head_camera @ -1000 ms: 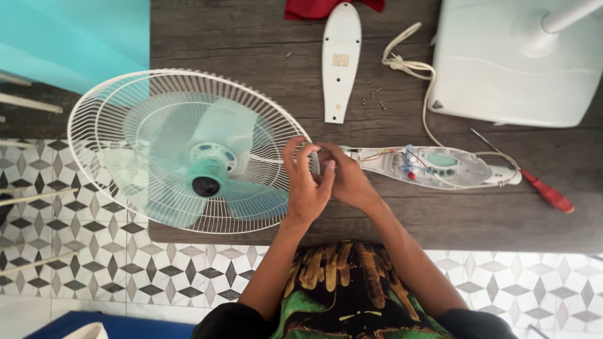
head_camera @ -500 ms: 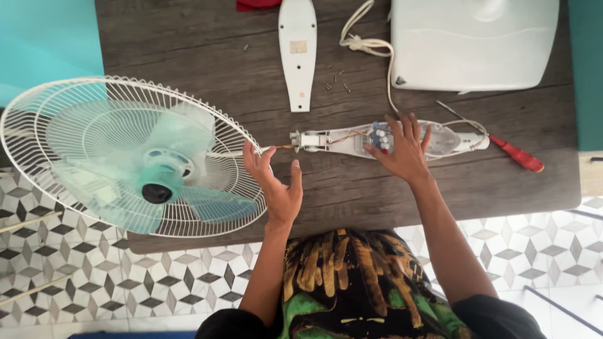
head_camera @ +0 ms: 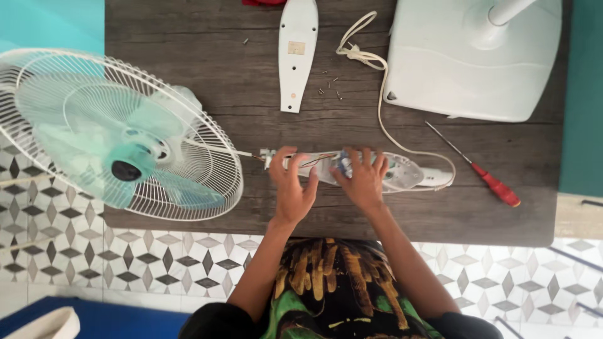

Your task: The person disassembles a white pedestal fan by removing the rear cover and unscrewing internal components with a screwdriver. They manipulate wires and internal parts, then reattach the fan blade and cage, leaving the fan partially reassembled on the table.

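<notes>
An opened white control housing [head_camera: 402, 172] of a fan lies on the dark wooden table [head_camera: 207, 88], its wiring and switches exposed. My left hand [head_camera: 292, 188] grips its left end, where thin wires run toward the fan head. My right hand [head_camera: 363, 179] rests fingers-down on the middle of the housing, over the coloured wires. The fan head [head_camera: 113, 135], a white wire grille with pale green blades, lies at the left and overhangs the table edge.
The housing's white cover [head_camera: 297, 50] lies at the top centre with several small screws [head_camera: 330, 88] beside it. A white fan base [head_camera: 471, 56] sits top right, its cord [head_camera: 377, 81] looping down. A red-handled screwdriver [head_camera: 480, 169] lies right of the housing.
Both hands have come down onto the control housing; the left moved from the grille's edge to its left end, the right settled on its middle.
</notes>
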